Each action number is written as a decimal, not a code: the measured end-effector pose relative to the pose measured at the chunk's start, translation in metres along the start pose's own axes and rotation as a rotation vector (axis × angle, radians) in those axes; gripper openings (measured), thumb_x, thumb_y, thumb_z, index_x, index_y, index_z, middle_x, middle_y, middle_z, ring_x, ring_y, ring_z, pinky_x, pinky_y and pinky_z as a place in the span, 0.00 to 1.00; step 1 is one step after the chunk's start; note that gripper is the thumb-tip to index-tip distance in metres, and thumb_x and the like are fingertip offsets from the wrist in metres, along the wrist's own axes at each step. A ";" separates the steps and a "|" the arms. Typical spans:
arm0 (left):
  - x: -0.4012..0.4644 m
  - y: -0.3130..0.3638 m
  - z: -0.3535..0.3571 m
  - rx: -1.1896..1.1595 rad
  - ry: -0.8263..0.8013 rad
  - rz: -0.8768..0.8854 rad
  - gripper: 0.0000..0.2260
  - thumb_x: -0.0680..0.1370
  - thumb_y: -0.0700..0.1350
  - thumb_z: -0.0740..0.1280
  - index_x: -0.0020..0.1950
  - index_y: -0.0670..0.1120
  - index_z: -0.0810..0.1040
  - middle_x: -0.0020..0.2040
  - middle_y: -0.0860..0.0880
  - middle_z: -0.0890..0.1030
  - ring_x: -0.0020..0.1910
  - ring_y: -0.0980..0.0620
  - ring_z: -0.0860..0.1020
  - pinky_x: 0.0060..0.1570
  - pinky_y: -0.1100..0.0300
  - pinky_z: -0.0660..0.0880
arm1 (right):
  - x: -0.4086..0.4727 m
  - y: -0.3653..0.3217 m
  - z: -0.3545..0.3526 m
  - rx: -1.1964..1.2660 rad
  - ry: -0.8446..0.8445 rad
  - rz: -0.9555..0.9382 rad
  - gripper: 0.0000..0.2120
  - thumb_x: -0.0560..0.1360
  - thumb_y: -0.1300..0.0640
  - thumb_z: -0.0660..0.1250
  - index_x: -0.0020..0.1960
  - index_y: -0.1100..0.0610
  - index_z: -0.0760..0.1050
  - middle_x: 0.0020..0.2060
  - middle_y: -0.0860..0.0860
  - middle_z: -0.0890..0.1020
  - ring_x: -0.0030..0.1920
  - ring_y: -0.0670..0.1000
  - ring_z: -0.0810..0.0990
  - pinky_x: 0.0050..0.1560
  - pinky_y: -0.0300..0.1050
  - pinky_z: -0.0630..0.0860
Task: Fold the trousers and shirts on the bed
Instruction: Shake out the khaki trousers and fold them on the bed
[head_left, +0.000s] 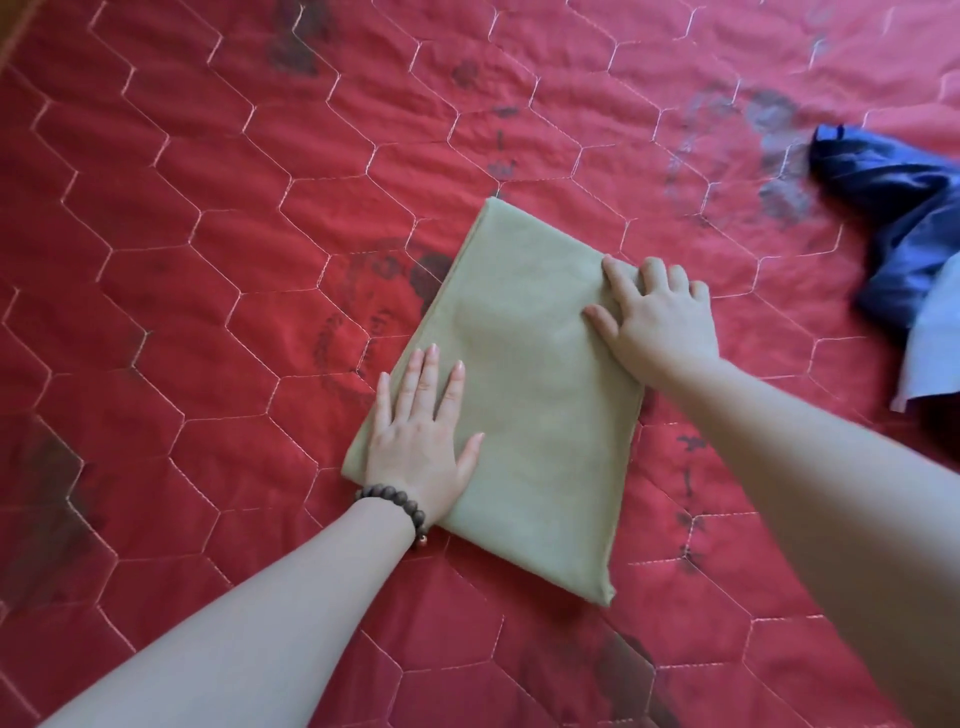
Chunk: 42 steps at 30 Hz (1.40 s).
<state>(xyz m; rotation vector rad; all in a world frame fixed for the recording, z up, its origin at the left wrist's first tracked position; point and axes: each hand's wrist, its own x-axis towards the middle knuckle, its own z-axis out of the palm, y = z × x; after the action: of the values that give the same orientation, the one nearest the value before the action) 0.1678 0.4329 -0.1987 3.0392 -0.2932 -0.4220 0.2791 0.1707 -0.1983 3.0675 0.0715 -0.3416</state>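
1. Where the red quilted bedcover (208, 260) lay flat across the bed, one folded olive-green garment (524, 395) rested near the middle of it, a long rectangle set on a slant, its far corner pointing away from the person and its near corner towards them. Whether it was a shirt or trousers could not be told from the fold.
2. Left hand (421, 436): laid palm-down on the garment's left edge near the lower end, fingers straight and fanned apart, thumb stretched out to the right across the cloth. It pressed flat and gripped nothing.
3. Beaded bracelet (397, 504): dark round beads, worn on the left wrist, just at the garment's near left border.
4. Right hand (657, 317): placed on the garment's right edge towards the far end, palm down, fingers bent a little at the knuckles with the tips on the cloth, thumb out to the left. It pressed on the fabric rather than pinched it.
5. Dark blue garment (904, 218): unfolded and crumpled, lying at the right side of the bed, well apart from the olive one.
6. Pale blue cloth (930, 353): part-covered by the dark blue garment, running off the right border of the view.
7. Bedcover detail: pale stitching in hexagons, with faded dark printed patches here and there.
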 end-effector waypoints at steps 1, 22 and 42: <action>-0.007 0.001 0.000 -0.018 0.005 -0.016 0.34 0.78 0.60 0.57 0.79 0.49 0.50 0.80 0.43 0.44 0.78 0.47 0.42 0.75 0.45 0.38 | -0.017 -0.002 0.005 0.010 -0.013 0.056 0.31 0.77 0.35 0.47 0.76 0.49 0.57 0.64 0.58 0.69 0.60 0.61 0.68 0.59 0.58 0.64; -0.116 -0.065 -0.004 -0.412 -0.204 -0.476 0.29 0.76 0.55 0.66 0.75 0.66 0.58 0.78 0.41 0.48 0.74 0.39 0.56 0.71 0.48 0.60 | -0.230 -0.074 0.015 0.460 -0.164 0.348 0.39 0.73 0.41 0.66 0.78 0.45 0.51 0.56 0.58 0.70 0.55 0.61 0.71 0.55 0.56 0.71; -0.129 -0.046 -0.087 -0.727 -0.287 -0.255 0.30 0.75 0.40 0.71 0.74 0.56 0.68 0.58 0.45 0.71 0.61 0.46 0.74 0.62 0.63 0.65 | -0.292 -0.038 -0.050 0.962 -0.128 0.487 0.34 0.73 0.56 0.71 0.74 0.39 0.61 0.66 0.46 0.74 0.64 0.50 0.74 0.57 0.38 0.65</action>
<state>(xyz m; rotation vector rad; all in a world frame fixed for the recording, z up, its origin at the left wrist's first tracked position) 0.0785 0.5057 -0.0853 2.3001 0.2061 -0.7795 0.0037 0.2002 -0.0870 3.7431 -1.1416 -0.6934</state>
